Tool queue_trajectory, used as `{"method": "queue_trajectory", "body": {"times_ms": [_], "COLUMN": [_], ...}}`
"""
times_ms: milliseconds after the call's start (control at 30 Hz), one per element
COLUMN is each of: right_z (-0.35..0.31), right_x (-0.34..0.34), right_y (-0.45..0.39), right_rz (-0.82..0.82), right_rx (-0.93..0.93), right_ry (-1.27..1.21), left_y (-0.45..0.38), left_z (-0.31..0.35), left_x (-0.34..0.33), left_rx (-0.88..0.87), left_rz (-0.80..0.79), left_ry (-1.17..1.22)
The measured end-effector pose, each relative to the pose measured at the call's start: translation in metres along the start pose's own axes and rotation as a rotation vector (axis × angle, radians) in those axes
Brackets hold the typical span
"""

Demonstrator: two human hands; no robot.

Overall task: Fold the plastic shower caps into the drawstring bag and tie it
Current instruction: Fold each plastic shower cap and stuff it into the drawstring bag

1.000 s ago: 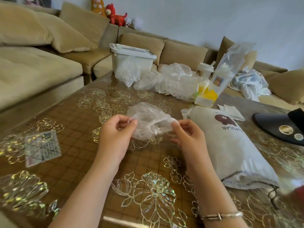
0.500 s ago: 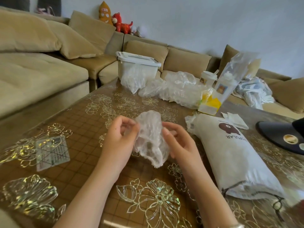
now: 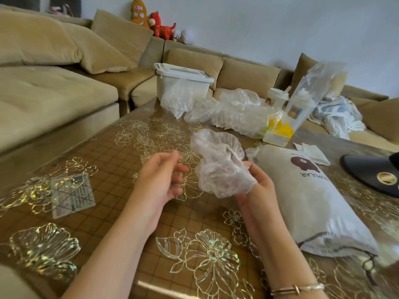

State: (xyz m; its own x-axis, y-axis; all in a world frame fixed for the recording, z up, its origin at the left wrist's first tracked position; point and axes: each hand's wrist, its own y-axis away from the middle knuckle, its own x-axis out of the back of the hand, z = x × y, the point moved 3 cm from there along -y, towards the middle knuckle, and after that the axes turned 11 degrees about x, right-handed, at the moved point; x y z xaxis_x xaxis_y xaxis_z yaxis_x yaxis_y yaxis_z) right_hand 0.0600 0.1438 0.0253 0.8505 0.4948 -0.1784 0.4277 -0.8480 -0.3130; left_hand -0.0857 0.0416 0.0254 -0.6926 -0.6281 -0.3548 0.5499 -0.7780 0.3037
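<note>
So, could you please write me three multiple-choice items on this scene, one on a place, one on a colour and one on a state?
1. Where does the drawstring bag lie?
A. On the table, beside the right hand
B. On the sofa
C. Inside the white bin

2. What colour is the soft toy on the sofa back, next to the orange one?
A. Blue
B. Red
C. Green

3. How do the hands stand with the shower cap?
A. Both grip it
B. Neither touches it
C. Only the right hand holds it

Answers:
1. A, the bag rests on the table just outside the right hand.
2. B, the toy is plainly red.
3. C, the right hand grips the crumpled cap while the left hand is apart from it, fingers loosely curled and holding nothing.
</note>
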Motion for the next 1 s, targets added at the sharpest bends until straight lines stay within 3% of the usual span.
{"method": "queue_trajectory", "body": {"times_ms": [167, 333, 500, 700, 800, 1000], "right_z": [0.005, 0.001, -0.004, 0.001, 0.001, 0.0], "right_x": [-0.005, -0.006, -0.003, 0.008, 0.008, 0.005], "right_y": [0.001, 0.002, 0.004, 0.0, 0.0, 0.002], "right_rz": [0.038, 0.037, 0.131, 0.249, 0.256, 0.198], "right_rx": [0.051, 0.225, 0.229, 0.059, 0.015, 0.003], "right_ry": [0.128, 0.42, 0.384, 0.025, -0.138, -0.058], "left_y": [0.011, 0.006, -0.001, -0.003, -0.002, 0.001], "left_z": [-0.01, -0.012, -0.008, 0.0, -0.001, -0.002], "left_x": [-0.025, -0.02, -0.005, 0.012, 0.016, 0.003], "left_rx": [0.084, 0.0, -0.045, 0.011, 0.028, 0.079], "left_rz": [-0.293, -0.102, 0.047, 0.136, 0.193, 0.027], "left_ry": [-0.16, -0.277, -0.205, 0.076, 0.019, -0.203]}}
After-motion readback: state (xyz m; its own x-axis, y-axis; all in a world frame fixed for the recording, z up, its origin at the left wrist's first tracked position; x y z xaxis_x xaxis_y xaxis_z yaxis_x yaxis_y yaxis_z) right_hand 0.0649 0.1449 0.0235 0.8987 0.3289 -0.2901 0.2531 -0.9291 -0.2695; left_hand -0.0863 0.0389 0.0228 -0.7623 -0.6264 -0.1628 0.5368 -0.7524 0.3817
